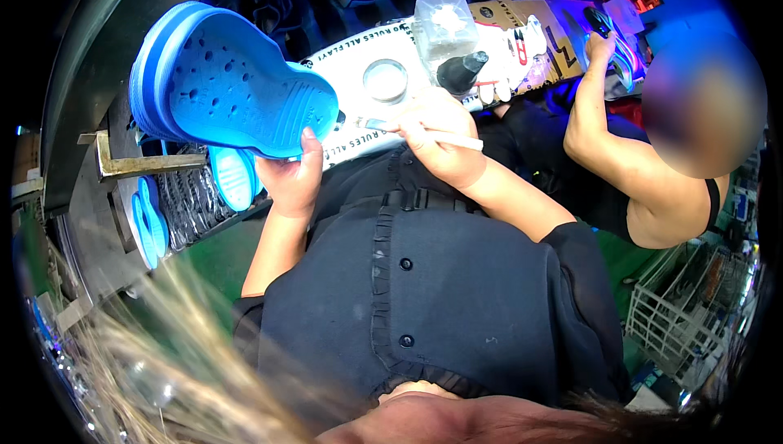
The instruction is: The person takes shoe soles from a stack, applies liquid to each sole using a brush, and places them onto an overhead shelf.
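Observation:
A large blue foam shoe sole (232, 77), dotted with small pits and with grooved lines toward its heel, tilts up on the left. My left hand (292, 179) grips its lower edge near the heel, thumb on the near side. In my right hand (440, 146) is a flat paint brush (461, 141) with a pale handle. Its bristles point left, close to the sole's heel; whether they touch it I cannot tell. Just beyond the brush, a small round tub (385, 81) with pale contents stands on a white printed sheet (351, 44).
Behind stand a clear plastic box (445, 26) and a black nozzle bottle (460, 74). Red-handled snips (521, 46) lie on white cloth. Blue sole pieces (148, 216) rest on a lower rack at left. A co-worker (644, 175) handles a shoe at right, beside a wire basket (673, 318).

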The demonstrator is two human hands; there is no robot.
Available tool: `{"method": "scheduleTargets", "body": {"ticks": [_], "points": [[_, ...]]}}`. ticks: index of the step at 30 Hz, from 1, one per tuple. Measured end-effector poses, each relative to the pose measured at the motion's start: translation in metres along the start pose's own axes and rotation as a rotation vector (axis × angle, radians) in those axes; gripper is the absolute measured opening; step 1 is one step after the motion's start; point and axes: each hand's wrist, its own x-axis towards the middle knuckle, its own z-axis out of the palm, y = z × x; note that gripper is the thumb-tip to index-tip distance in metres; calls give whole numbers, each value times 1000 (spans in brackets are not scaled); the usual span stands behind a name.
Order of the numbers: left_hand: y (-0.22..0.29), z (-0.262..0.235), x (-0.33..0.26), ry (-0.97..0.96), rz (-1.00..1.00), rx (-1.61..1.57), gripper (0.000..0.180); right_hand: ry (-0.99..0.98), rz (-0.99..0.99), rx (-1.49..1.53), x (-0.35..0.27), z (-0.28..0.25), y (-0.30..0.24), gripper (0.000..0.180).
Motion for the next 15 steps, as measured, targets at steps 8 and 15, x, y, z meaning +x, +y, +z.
{"method": "scheduleTargets", "body": {"ticks": [8,15], "points": [[-5,-2,-8,16,-27,7,33,-8,9,29,5,5,-6,6],[4,-5,3,-72,-139,-28,36,35,61,43,1,-11,7,13]]}}
